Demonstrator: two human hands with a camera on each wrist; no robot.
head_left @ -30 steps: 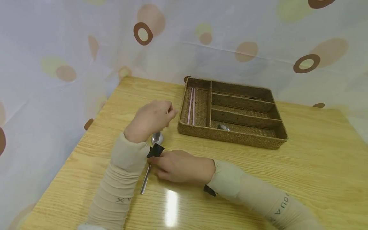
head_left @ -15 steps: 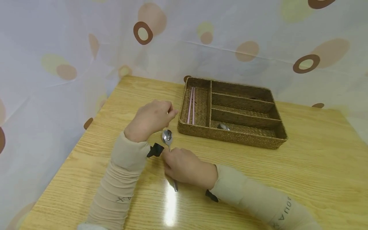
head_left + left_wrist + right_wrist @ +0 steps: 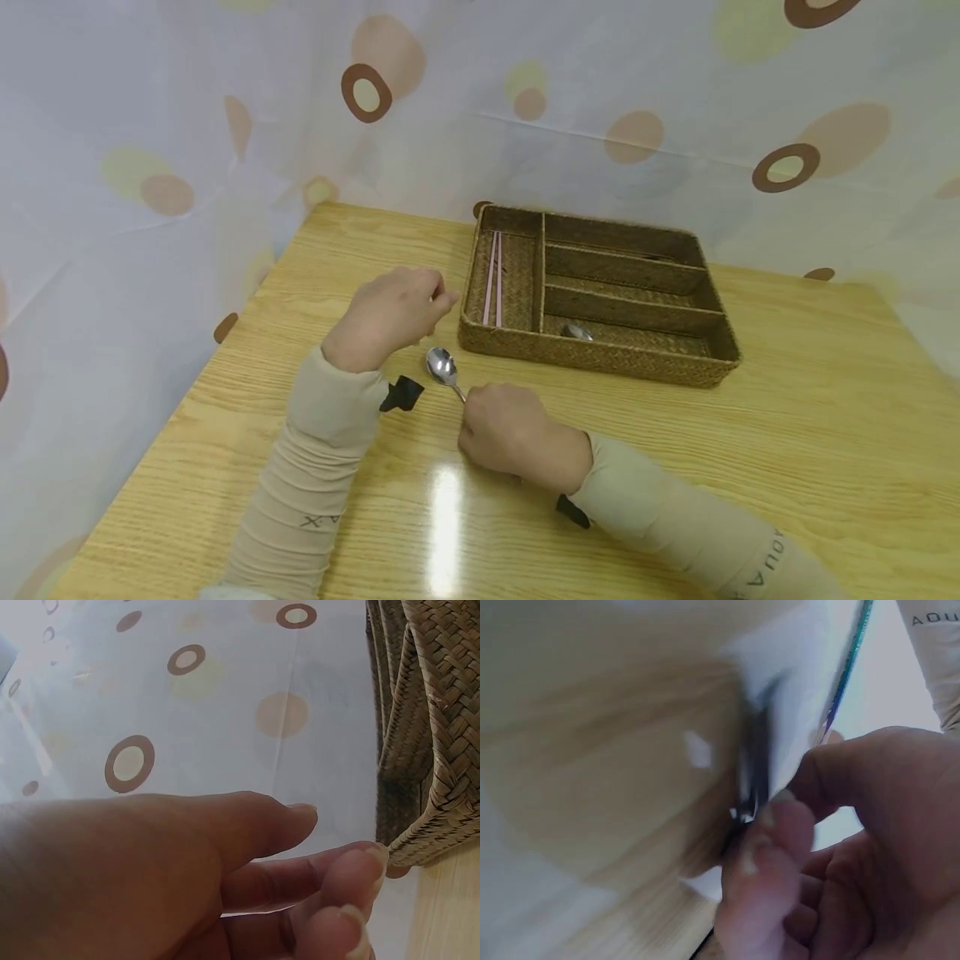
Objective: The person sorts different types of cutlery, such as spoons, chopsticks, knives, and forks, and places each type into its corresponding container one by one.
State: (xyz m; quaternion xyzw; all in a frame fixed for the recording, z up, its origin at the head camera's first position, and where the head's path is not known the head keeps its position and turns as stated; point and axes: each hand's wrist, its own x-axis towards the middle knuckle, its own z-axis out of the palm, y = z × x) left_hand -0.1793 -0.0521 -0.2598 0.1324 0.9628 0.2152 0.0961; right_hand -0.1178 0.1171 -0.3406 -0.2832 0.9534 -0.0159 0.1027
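Note:
My right hand [image 3: 510,429] pinches the handle of a metal spoon [image 3: 442,367] low over the wooden table. The spoon's bowl points to the far left, and most of its handle is hidden by the fingers. In the right wrist view the fingertips close on a dark, blurred metal length of the spoon [image 3: 756,761]. Beside the near left corner of a woven cutlery tray [image 3: 600,360], my left hand [image 3: 390,312] hovers with loosely bent fingers and nothing between them. From the left wrist view, its fingertips overlap the edge of the tray [image 3: 457,750].
Two pink chopsticks [image 3: 493,279] lie in the tray's left compartment. Another spoon [image 3: 576,332] rests in the front compartment. Behind the wooden table [image 3: 810,400] hangs a patterned cloth [image 3: 570,75]. A thin teal strip [image 3: 847,667] crosses the right wrist view.
The right hand has moved right, taking the spoon with it; the spoon has swung so its bowl points far left. The left hand stays in place.

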